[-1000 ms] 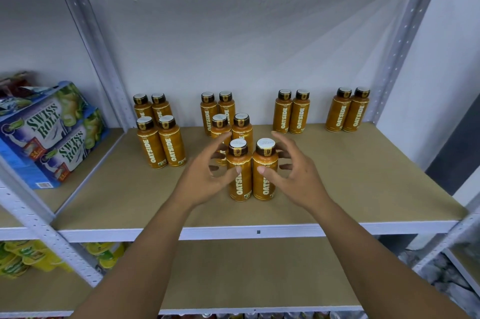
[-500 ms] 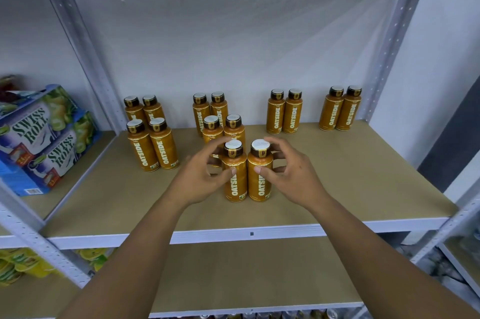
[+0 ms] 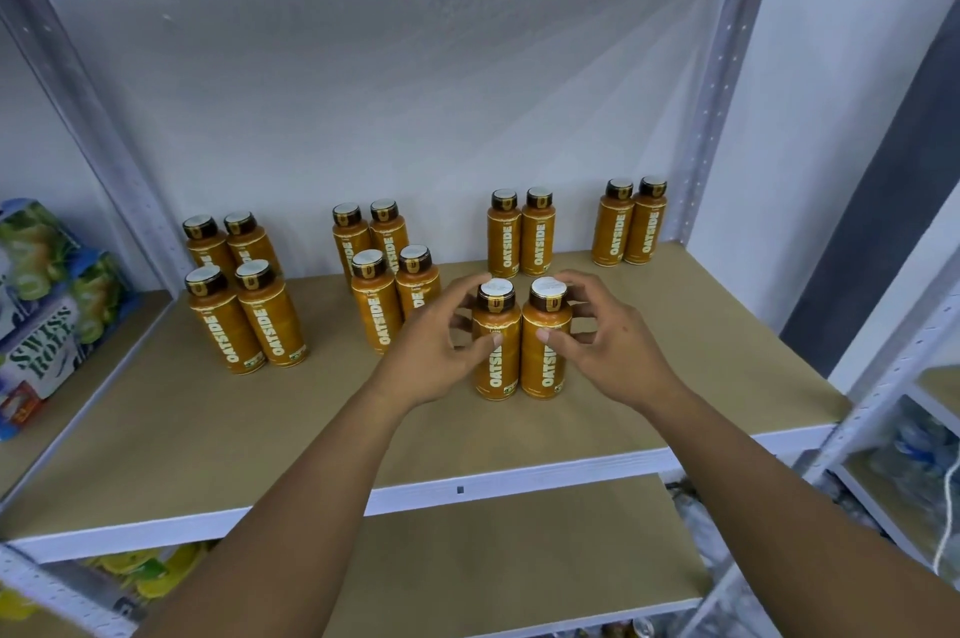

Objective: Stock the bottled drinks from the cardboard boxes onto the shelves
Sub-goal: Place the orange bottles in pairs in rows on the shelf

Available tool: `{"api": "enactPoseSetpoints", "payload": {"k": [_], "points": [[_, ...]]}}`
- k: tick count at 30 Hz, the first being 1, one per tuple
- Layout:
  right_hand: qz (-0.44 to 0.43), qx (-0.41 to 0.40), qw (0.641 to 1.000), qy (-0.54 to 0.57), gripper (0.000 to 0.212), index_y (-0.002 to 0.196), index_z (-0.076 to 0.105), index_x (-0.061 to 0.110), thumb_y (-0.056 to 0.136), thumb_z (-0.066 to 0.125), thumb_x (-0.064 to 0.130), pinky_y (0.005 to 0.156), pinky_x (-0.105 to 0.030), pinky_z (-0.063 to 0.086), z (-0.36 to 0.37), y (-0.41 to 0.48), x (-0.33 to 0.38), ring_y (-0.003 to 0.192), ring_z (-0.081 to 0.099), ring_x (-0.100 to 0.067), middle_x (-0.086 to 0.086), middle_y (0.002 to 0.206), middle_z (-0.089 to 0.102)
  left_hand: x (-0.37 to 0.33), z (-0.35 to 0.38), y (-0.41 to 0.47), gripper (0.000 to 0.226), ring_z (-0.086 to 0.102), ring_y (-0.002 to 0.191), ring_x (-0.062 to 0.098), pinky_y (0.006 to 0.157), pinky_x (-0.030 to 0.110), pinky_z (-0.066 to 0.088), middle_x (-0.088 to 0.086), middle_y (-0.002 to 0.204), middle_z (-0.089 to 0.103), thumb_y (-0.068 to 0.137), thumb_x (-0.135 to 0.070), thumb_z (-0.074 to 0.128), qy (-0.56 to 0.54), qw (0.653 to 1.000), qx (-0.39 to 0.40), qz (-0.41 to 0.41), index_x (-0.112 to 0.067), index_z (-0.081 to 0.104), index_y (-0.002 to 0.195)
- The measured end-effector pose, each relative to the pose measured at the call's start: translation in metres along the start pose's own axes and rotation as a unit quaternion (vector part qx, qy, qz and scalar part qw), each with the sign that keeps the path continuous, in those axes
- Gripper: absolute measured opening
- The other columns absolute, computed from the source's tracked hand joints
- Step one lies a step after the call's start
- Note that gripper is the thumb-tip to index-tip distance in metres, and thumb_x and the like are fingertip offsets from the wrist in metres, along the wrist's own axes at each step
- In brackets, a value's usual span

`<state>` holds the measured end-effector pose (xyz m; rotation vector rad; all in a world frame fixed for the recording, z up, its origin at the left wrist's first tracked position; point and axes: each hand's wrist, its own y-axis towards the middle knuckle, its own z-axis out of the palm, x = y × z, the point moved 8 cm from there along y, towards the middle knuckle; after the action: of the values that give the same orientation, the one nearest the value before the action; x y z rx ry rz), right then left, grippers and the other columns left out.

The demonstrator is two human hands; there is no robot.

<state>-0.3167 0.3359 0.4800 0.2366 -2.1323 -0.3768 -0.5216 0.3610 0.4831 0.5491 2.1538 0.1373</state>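
Observation:
Two orange Oatside bottles stand side by side near the front of the brown shelf board (image 3: 182, 434). My left hand (image 3: 431, 351) wraps the left bottle (image 3: 497, 367), thumb on its front and fingers behind. My right hand (image 3: 608, 351) grips the right bottle (image 3: 545, 362) the same way. This pair stands in front of a back pair (image 3: 519, 237) by the wall. More Oatside bottles stand in a left group (image 3: 244, 320), a middle group (image 3: 376, 310) and a far-right pair (image 3: 631, 226). No cardboard box is in view.
Blue Swiss Roll boxes (image 3: 47, 325) lie on the neighbouring shelf to the left. Grey metal uprights (image 3: 711, 117) frame the bay. A lower shelf (image 3: 493, 559) shows below, with yellow packets (image 3: 135, 570) at its left. Another rack stands at the right edge.
My hands closed on the front pair and slid it right, from in front of the middle group to in front of the third pair. The view shifted too.

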Motion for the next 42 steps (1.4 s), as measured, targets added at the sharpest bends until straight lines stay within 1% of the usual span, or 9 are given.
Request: {"api": "enactPoseSetpoints", "payload": {"k": [4,10,21,23,27,31,35,39,42], "points": [[0.000,-0.006,1.000,0.001,0.062,0.139,0.045,0.040,0.088,0.079,0.026,0.084,-0.018,0.053,-0.018,0.008,-0.015,0.119,0.057,-0.008,0.020,0.126,0.056,-0.009,0.020,0.021,0.071,0.059,0.116,0.009,0.093,0.032,0.055,-0.010,0.140,0.055,0.094,-0.031,0.073,0.012,1.000,0.009,0.007,-0.041,0.035,0.153],[0.017,-0.001,1.000,-0.006,0.061,0.141,0.044,0.039,0.091,0.077,0.027,0.079,-0.013,0.046,-0.040,0.026,-0.035,0.116,0.055,-0.006,0.018,0.130,0.055,-0.017,0.043,0.048,0.073,0.058,0.115,0.008,0.091,0.029,0.050,-0.007,0.143,0.053,0.094,-0.030,0.073,0.017,1.000,0.005,0.004,-0.041,0.033,0.155],[0.005,0.010,1.000,-0.014,0.060,0.142,0.043,0.035,0.092,0.075,0.026,0.079,-0.005,0.037,-0.054,0.055,-0.059,0.113,0.053,-0.003,0.011,0.139,0.058,-0.019,0.062,0.078,0.073,0.059,0.120,0.014,0.099,0.040,0.054,-0.004,0.146,0.052,0.095,-0.030,0.073,0.028,0.999,-0.007,-0.015,-0.042,0.031,0.154],[-0.002,0.013,1.000,-0.011,0.059,0.141,0.044,0.036,0.092,0.075,0.026,0.082,-0.008,0.039,-0.054,0.058,-0.062,0.114,0.054,-0.004,0.011,0.139,0.058,-0.018,0.064,0.081,0.074,0.059,0.122,0.015,0.100,0.040,0.053,-0.004,0.147,0.052,0.095,-0.030,0.073,0.028,0.999,-0.009,-0.023,-0.042,0.030,0.154],[-0.006,0.024,1.000,0.003,0.060,0.143,0.043,0.036,0.092,0.075,0.027,0.091,-0.024,0.046,-0.054,0.065,-0.068,0.122,0.058,-0.013,0.009,0.142,0.057,-0.017,0.067,0.085,0.074,0.058,0.123,0.015,0.100,0.039,0.053,-0.004,0.147,0.051,0.095,-0.031,0.073,0.030,0.999,-0.011,-0.030,-0.044,0.030,0.154],[-0.008,0.032,0.999,0.003,0.062,0.145,0.041,0.033,0.093,0.074,0.025,0.086,-0.018,0.043,-0.054,0.069,-0.071,0.124,0.058,-0.015,0.007,0.144,0.056,-0.017,0.068,0.088,0.074,0.058,0.122,0.014,0.101,0.040,0.053,-0.003,0.148,0.051,0.095,-0.032,0.072,0.037,0.998,-0.018,-0.038,-0.042,0.029,0.155],[-0.008,0.039,0.999,0.002,0.063,0.146,0.040,0.033,0.093,0.073,0.025,0.090,-0.023,0.044,-0.054,0.075,-0.074,0.126,0.058,-0.018,0.005,0.145,0.055,-0.017,0.069,0.090,0.074,0.058,0.122,0.014,0.102,0.041,0.053,-0.003,0.150,0.050,0.095,-0.032,0.072,0.042,0.998,-0.026,-0.043,-0.041,0.029,0.155],[-0.004,0.045,0.999,0.004,0.064,0.147,0.039,0.034,0.093,0.073,0.026,0.083,-0.014,0.041,-0.054,0.080,-0.079,0.128,0.057,-0.018,0.004,0.147,0.054,-0.018,0.070,0.092,0.074,0.057,0.125,0.016,0.103,0.043,0.053,-0.003,0.151,0.049,0.096,-0.033,0.071,0.048,0.997,-0.029,-0.045,-0.041,0.028,0.155],[-0.003,0.046,0.999,0.004,0.065,0.148,0.038,0.035,0.094,0.073,0.026,0.087,-0.017,0.042,-0.054,0.082,-0.081,0.128,0.057,-0.018,0.004,0.148,0.053,-0.016,0.071,0.094,0.074,0.057,0.126,0.016,0.103,0.044,0.053,-0.003,0.152,0.049,0.096,-0.033,0.071,0.049,0.997,-0.032,-0.050,-0.041,0.029,0.155]]}}
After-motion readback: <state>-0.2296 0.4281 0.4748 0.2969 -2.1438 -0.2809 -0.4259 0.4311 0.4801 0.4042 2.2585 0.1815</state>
